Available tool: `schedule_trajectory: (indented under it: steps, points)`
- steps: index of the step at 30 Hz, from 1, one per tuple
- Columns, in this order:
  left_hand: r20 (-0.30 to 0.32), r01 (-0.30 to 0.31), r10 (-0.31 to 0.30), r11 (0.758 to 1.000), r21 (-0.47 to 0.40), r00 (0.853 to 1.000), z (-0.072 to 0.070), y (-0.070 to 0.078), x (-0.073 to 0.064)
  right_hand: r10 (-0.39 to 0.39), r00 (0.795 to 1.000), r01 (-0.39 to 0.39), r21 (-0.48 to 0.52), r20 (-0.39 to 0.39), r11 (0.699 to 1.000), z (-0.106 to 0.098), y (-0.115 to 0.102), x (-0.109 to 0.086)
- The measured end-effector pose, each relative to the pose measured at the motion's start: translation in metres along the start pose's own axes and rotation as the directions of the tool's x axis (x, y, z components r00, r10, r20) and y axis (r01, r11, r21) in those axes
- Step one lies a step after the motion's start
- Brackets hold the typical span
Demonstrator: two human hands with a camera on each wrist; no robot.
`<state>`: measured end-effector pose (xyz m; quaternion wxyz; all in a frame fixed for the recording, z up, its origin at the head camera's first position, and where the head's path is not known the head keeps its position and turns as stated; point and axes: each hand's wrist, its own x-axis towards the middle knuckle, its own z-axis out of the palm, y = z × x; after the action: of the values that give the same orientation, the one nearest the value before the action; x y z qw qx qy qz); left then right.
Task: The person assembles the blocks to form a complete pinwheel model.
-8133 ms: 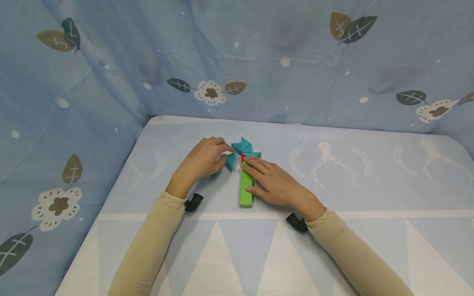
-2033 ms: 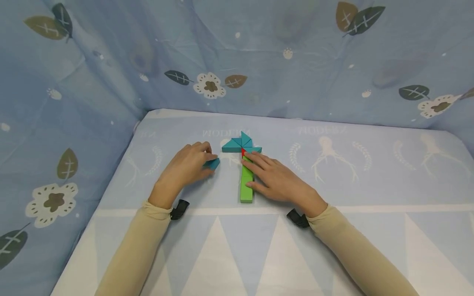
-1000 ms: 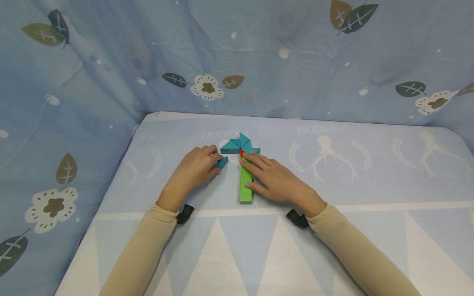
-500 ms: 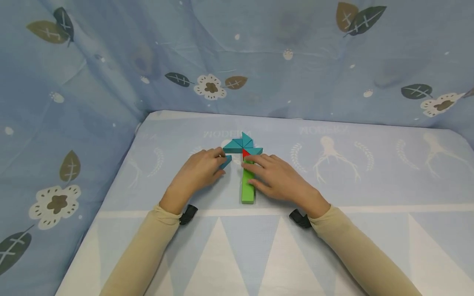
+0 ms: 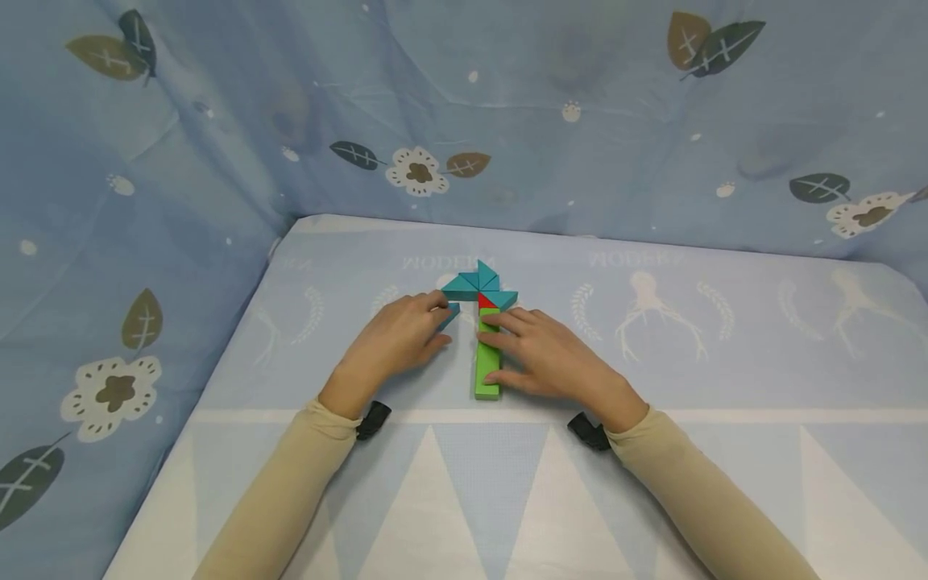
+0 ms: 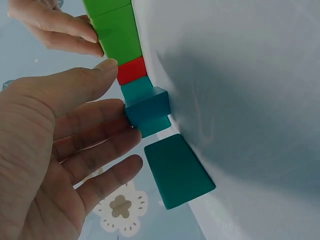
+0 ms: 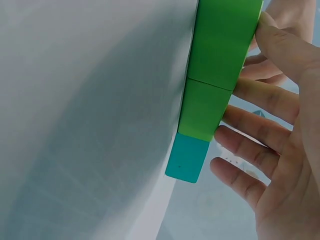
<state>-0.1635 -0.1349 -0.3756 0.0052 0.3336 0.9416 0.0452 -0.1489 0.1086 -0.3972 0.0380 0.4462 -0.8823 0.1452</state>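
Observation:
Small toy building blocks lie flat as a figure on the table. Teal triangular blocks (image 5: 484, 279) fan out at its top, around a red triangular block (image 5: 486, 302). Below runs a straight bar of green blocks (image 5: 487, 362). My left hand (image 5: 399, 334) is left of the figure, its fingertips at a separate teal block (image 5: 449, 315), under the fan's left wing. In the left wrist view the fingers are extended, right at this teal block (image 6: 150, 107), with the thumb apart from it. My right hand (image 5: 540, 354) rests extended fingertips and thumb along the green bar's right side.
The table (image 5: 616, 491) has a pale blue and white printed cover. A blue patterned cloth (image 5: 536, 121) hangs behind it, and another stretch closes off the left side. Black wrist-worn devices (image 5: 374, 420) show below both wrists.
The left wing was added to the teal fan earlier. Since then my left hand has brought another teal block rightward, under that wing. My right fingers have drawn back, uncovering the red block.

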Motion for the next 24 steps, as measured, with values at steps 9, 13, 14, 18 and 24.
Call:
schedule_trajectory:
  steps: [9, 13, 14, 18, 24]
  points:
    - [-0.009, -0.005, 0.005, 1.000, 0.024, 1.000, -0.0007, 0.0014, 0.0004, -0.003, 1.000, 0.003, 0.007, -0.003, 1.000, 0.0025, 0.0015, -0.0006]
    - [0.003, -0.009, 0.009, 1.000, 0.009, 1.000, -0.0018, 0.0016, 0.0000, 0.002, 1.000, -0.002, 0.008, -0.003, 1.000, 0.0031, 0.0014, -0.0003]
    - [0.008, -0.011, 0.011, 1.000, 0.001, 1.000, -0.0015, 0.0015, 0.0001, 0.005, 1.000, -0.005, 0.007, -0.004, 1.000, 0.0032, 0.0013, -0.0004]
    - [0.009, -0.012, 0.012, 1.000, -0.025, 1.000, 0.0007, 0.0011, 0.0004, 0.025, 1.000, -0.025, 0.006, 0.009, 1.000, 0.0034, 0.0007, -0.0016]
    - [-0.009, 0.003, -0.003, 0.999, -0.054, 1.000, -0.0001, -0.0024, -0.0009, 0.047, 0.998, -0.048, 0.011, 0.041, 0.999, 0.0043, 0.0013, -0.0031]
